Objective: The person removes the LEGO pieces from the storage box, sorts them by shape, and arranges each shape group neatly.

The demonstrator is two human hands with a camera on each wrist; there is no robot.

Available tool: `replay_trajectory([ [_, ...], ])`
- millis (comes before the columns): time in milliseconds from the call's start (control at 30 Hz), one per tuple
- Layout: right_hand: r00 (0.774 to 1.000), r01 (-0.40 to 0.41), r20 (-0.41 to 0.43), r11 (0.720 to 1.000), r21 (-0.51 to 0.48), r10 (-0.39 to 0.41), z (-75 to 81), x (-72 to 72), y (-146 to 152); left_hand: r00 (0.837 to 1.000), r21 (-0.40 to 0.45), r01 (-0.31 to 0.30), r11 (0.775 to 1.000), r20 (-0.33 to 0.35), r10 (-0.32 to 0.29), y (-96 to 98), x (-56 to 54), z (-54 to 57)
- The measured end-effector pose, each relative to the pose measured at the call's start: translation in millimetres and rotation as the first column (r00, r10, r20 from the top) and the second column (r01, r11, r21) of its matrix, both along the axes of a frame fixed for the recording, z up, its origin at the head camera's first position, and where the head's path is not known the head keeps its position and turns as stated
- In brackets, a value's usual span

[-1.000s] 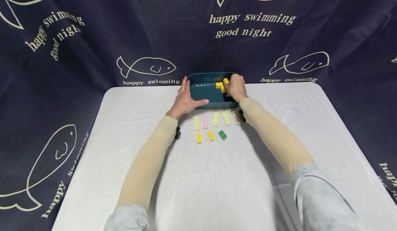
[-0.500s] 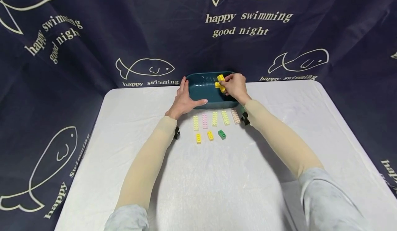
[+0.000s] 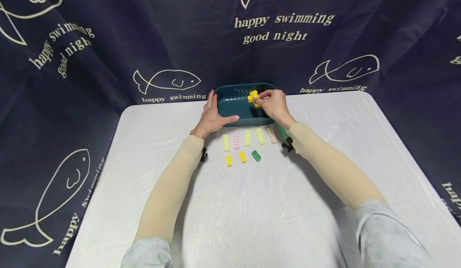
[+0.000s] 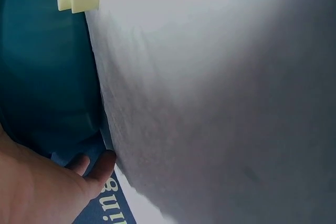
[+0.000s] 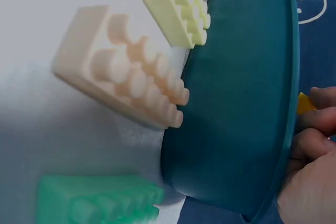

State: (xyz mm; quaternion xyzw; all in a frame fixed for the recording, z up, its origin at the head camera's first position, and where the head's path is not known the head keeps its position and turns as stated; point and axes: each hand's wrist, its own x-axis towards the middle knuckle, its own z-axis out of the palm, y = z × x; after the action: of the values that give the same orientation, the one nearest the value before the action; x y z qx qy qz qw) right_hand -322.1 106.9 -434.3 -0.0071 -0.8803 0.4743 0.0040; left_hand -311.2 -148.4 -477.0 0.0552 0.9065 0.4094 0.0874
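Observation:
A dark teal bin (image 3: 234,108) stands at the far edge of the table. My left hand (image 3: 211,119) rests against its left end, fingers straight along the outside and thumb along the front rim. Inside the bin's right half, my right hand (image 3: 276,105) pinches a yellow toy brick (image 3: 254,94) between thumb and fingers. Other yellow bricks lie right beside it, partly hidden by that hand. In the right wrist view only a bit of yellow brick (image 5: 304,103) shows past the bin's wall.
Before the bin lies a row of long bricks: pale yellow (image 3: 225,143), pink (image 3: 236,140), peach (image 3: 271,134), and a green one (image 3: 283,131) partly behind the right wrist. Nearer are two short yellow bricks (image 3: 229,160) and a short green one (image 3: 256,155). A dark curtain (image 3: 180,32) hangs behind.
My right hand was lower at the bin's right end among the yellow bricks. It lifted a yellow brick, then brought it slightly down beside the others. The left hand stayed against the bin.

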Motion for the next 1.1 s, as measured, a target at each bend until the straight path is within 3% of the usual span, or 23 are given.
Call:
replay_trajectory([
  [267,0.999,-0.017,0.045,1.0,-0.013,0.018,2.9,21.4,5.1,1.0,-0.007,-0.001,1.0,0.0,0.001,1.9,0.3,-0.9],
  [700,0.991,-0.066,0.116,0.998,0.016,0.063,2.5,73.5,20.0,1.0,-0.003,-0.003,1.0,-0.002,0.003,1.4,0.8,2.0],
  [1100,0.984,-0.098,0.16,0.987,0.127,0.077,-19.6,135.5,33.9,1.0,-0.008,0.005,1.0,0.018,-0.005,1.3,-0.2,1.5],
])
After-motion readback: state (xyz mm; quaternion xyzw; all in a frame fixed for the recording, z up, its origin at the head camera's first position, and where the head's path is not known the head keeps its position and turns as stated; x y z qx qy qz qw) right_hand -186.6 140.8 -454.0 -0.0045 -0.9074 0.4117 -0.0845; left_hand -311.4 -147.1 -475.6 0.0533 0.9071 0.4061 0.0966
